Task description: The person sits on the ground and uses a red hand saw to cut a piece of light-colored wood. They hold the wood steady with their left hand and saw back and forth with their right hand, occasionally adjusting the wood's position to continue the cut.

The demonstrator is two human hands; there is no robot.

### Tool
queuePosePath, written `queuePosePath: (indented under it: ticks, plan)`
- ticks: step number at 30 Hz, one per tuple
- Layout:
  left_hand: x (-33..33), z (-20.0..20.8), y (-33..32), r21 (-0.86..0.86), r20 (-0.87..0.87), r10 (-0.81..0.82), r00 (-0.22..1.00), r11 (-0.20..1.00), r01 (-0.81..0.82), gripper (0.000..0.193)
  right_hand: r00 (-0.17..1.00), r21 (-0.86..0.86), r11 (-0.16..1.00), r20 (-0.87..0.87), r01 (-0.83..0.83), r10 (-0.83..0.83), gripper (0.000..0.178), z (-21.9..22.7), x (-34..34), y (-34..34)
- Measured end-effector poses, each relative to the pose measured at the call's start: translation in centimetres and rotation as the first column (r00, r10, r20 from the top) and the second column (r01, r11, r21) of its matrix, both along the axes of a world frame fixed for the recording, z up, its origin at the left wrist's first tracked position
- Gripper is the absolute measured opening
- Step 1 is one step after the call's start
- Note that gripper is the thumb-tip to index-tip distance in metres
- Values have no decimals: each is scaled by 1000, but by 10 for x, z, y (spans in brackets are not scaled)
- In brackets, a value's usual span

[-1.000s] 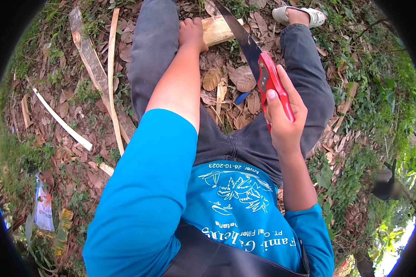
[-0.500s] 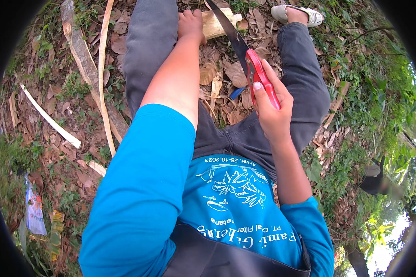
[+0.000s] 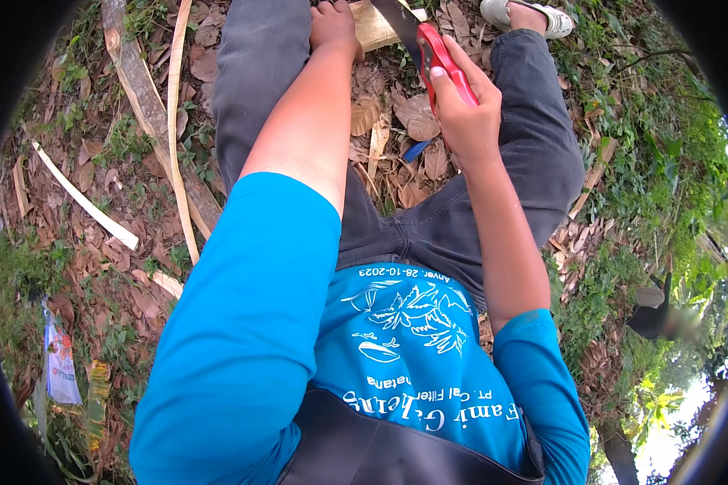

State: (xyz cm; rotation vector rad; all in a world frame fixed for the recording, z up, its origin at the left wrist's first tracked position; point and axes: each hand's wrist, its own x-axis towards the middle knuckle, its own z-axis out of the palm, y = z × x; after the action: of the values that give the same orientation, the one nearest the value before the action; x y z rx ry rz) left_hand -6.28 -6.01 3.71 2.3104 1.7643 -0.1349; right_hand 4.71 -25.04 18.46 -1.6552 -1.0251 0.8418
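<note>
At the top of the view my left hand (image 3: 334, 28) is closed over the left end of a pale, bark-stripped piece of wood (image 3: 372, 27), beside my left leg. My right hand (image 3: 469, 109) grips the red handle of a hand saw (image 3: 439, 61), thumb lying along its side. The dark blade runs up and leftward across the wood, near its right end. Its tip is cut off by the upper edge, so I cannot tell how deep the teeth sit.
A long branch (image 3: 141, 89) and a thin peeled strip (image 3: 175, 129) lie left of my left leg. Further left are a curved pale strip (image 3: 81, 192) and a plastic bag (image 3: 60, 360). Between my legs, a blue object (image 3: 416, 150) rests among dry leaves.
My right hand has pushed the saw upward and slightly left, away from my body. The wood and my left hand sit slightly higher in the view; the left hand keeps its grip.
</note>
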Motion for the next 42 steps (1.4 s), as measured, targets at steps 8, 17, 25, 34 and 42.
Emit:
queuePosePath:
  ticks: [8,17,25,34,42]
  plan:
    - [2,-2,-11,-7,-18,28,999,1000,-28,104,1000,-68,997,-16,-27,26,52,-14,2,-27]
    - [0,3,-12,-16,-62,24,998,1000,-25,103,994,-231,970,52,-77,92,50,94,23,-118]
    - [-2,-32,4,63,-56,-5,998,998,8,104,975,57,992,201,-111,97,49,-29,-20,23]
    - [-3,-25,4,47,26,56,998,997,-57,99,993,-4,994,-47,-108,108,54,-54,27,-46]
    - [-4,-20,-1,20,5,46,999,999,-46,100,981,-60,983,78,-172,177,53,66,32,-103]
